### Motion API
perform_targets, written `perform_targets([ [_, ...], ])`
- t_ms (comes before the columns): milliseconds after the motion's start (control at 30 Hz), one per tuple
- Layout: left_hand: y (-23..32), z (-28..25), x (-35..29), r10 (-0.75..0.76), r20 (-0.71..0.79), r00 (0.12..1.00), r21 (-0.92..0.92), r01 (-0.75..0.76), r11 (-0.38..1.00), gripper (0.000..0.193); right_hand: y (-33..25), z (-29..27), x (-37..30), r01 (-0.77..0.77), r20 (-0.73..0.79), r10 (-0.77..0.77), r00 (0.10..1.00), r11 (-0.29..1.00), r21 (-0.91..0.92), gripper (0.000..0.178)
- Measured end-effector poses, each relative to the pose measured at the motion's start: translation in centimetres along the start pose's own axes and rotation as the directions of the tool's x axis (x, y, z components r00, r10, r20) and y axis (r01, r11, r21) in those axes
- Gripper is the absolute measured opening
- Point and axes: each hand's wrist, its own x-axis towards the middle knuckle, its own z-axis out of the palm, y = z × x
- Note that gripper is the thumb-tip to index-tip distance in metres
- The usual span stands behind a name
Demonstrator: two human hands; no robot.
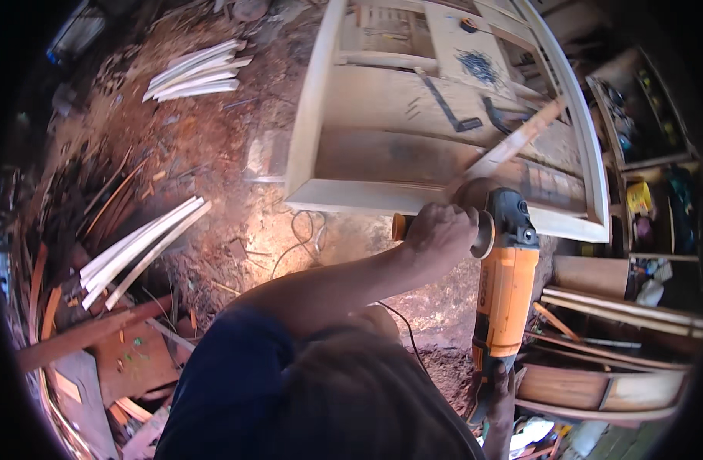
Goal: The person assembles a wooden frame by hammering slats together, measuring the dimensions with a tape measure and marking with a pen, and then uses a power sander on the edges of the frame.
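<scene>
An orange and black angle grinder is held between my two hands, its head toward the near edge of a pale wooden frame. My left hand is closed round the side handle, whose orange end sticks out to the left. At the rear grip, my right hand is wrapped round the tool's body; its fingers show only partly. The grinder's disc is blurred and partly hidden beside the frame's edge, so I cannot tell whether it touches the wood. A slanted wooden strip lies across the frame just beyond.
On the frame lie a hammer, a dark-headed tool, a heap of nails and a tape measure. White wood strips lie leftward on the dirt floor. A cord trails below. Shelves stand right.
</scene>
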Motion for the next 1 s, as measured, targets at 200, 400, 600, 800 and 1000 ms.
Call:
perform_targets([
  [200, -6.8, -5.1, -9.1, -0.231, 0.159, 0.96, -0.118, 0.251, 0.961, 0.02, -2.9, 6.3, 1.3, 0.066, 0.235, -0.038, 0.971, 0.992, -0.112, 0.08],
  [400, -13.3, -8.3, -15.5, -0.534, 0.268, 0.802, -0.073, 0.57, 0.818, 0.028, -5.4, 13.5, 3.5, 0.243, 0.343, -0.124, 0.931, 0.911, -0.333, 0.077],
  [600, -15.6, -8.7, -17.5, -0.542, 0.324, 0.775, -0.138, 0.606, 0.784, 0.031, -6.5, 18.0, 3.6, 0.206, 0.401, 0.005, 0.916, 0.852, -0.482, 0.08],
  [800, -15.8, -8.5, -16.8, -0.309, 0.246, 0.919, -0.282, 0.373, 0.884, 0.025, -7.0, 21.8, 4.1, 0.174, 0.38, 0.026, 0.925, 0.858, -0.483, 0.081],
  [1000, -17.9, -8.7, -17.7, -0.334, 0.285, 0.898, -0.24, 0.404, 0.883, 0.028, -7.3, 23.5, 4.2, 0.146, 0.363, 0.044, 0.931, 0.865, -0.48, 0.082],
])
